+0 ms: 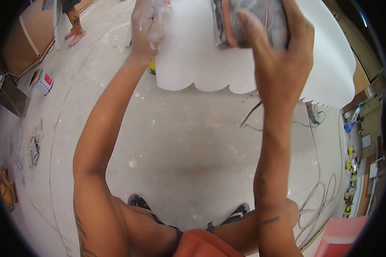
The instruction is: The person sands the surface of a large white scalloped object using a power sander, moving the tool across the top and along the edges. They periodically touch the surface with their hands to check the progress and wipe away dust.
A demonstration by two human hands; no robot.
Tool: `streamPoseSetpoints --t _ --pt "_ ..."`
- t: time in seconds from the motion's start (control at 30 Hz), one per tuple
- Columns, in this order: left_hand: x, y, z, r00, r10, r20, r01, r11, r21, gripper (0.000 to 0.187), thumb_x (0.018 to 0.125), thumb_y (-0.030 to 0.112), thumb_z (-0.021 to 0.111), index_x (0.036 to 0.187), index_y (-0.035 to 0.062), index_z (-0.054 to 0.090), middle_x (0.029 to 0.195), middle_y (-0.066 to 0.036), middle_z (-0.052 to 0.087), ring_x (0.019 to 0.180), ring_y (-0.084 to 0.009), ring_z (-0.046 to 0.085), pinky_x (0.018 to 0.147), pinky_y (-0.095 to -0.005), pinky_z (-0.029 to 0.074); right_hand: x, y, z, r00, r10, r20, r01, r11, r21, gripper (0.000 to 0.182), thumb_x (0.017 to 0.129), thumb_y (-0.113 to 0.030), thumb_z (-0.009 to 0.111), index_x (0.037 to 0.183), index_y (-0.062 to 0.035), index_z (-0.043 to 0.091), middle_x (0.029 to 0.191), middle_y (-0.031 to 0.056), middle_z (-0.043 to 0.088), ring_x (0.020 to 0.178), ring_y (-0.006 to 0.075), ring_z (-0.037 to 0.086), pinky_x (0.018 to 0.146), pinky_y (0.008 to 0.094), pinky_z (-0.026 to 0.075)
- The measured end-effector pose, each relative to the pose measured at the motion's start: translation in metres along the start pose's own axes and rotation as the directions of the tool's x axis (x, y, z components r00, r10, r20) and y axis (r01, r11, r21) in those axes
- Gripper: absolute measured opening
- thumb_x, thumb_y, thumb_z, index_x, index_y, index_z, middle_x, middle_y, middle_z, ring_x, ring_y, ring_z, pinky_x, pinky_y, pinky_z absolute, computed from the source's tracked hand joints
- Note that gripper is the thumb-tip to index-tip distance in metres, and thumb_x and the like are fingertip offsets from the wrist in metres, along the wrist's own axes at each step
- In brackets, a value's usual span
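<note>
A large white panel (201, 64) with a scalloped near edge stands raised above the floor in front of me. My right hand (283, 47) is closed round a dusty grey block with an orange strip (231, 25), thumb across its face, over the panel. The block looks like a sanding block, though its underside is hidden. White dust coats my left hand (150, 28), which is closed at the panel's left edge. The top of the frame cuts off some of its fingers.
A paint can (43, 81) stands at left on the dusty floor (188, 141), with crumpled material (35, 143) nearer me. Cables (317, 201) coil at right beside a pink-red box (341, 235). Another person's legs (75, 21) show at upper left.
</note>
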State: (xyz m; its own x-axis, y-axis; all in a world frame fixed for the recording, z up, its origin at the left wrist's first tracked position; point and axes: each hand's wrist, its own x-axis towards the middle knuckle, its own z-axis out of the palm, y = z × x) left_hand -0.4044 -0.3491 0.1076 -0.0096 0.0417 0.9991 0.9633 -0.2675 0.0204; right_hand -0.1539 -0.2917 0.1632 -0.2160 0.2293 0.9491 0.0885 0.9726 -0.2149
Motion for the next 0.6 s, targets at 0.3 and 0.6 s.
streamPoseSetpoints --t 0.3,0.6 --pt "-0.005 0.012 0.001 0.995 -0.088 0.045 0.090 0.995 -0.038 0.036 0.101 0.017 0.049 0.128 -0.0007 0.063 0.131 -0.017 0.062 0.125 -0.0308 0.058 0.114 -0.0409 0.038 0.022 0.000 -0.001 0.990 -0.120 -0.068 0.114 0.990 -0.086 0.054 0.087 -0.024 0.080 0.132 0.0020 0.065 0.114 0.0219 0.067 0.104 0.0302 0.067 0.091 0.0374 0.053" --pt "0.001 0.004 0.001 0.997 -0.029 0.071 0.027 0.999 0.025 0.037 0.099 0.019 0.054 0.130 0.0011 0.064 0.134 -0.017 0.062 0.130 -0.0327 0.056 0.116 -0.0434 0.038 0.050 -0.012 -0.020 0.993 0.071 0.097 -0.085 0.986 0.143 0.057 0.088 -0.029 0.077 0.133 0.0041 0.066 0.109 0.0251 0.069 0.095 0.0320 0.070 0.086 0.0379 0.055"
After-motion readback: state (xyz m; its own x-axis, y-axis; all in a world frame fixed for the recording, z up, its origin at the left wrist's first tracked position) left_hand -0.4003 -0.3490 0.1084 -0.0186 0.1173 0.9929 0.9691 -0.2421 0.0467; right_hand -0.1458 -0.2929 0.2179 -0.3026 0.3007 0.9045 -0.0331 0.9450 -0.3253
